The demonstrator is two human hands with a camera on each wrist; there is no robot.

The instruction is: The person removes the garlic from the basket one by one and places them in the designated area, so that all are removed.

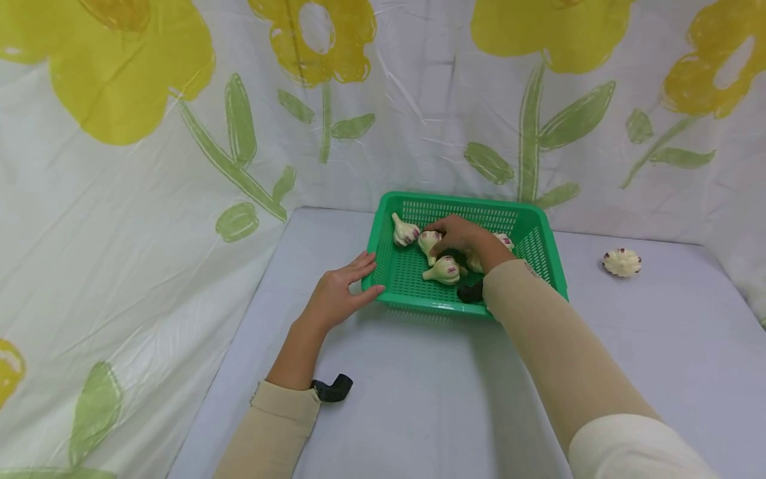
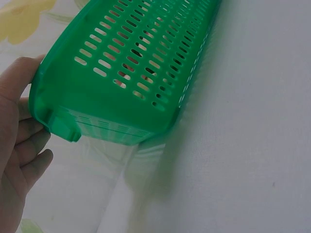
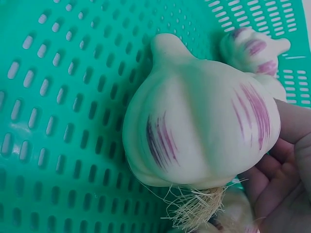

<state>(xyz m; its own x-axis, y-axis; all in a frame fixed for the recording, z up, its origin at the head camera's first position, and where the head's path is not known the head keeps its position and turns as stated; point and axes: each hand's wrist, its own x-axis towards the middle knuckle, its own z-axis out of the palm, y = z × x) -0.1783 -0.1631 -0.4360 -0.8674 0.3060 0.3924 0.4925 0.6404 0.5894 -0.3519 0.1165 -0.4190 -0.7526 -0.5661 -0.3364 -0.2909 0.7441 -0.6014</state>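
Note:
A green plastic basket (image 1: 419, 305) stands on the table and contains several garlic bulbs, whitish with purple streaks. At its left front corner, my left hand (image 1: 338, 293) holds the rim between thumb and fingers; the left wrist view shows this hand (image 2: 19, 131) at the corner too. My right hand (image 1: 457, 236) reaches inside and grips a garlic bulb (image 1: 428, 243) near the left side. Another bulb (image 1: 444, 271) lies just in front of it and looms large in the right wrist view, where this nearer bulb (image 3: 204, 121) partly covers the gripped one and the fingers. A further bulb (image 1: 404, 231) rests in the back left corner.
To the right of the basket, a cream, scalloped round object (image 1: 622, 263) with dark red spots sits on the white table (image 1: 419, 399). A flower-printed sheet (image 1: 413, 133) hangs behind the table and along its left side.

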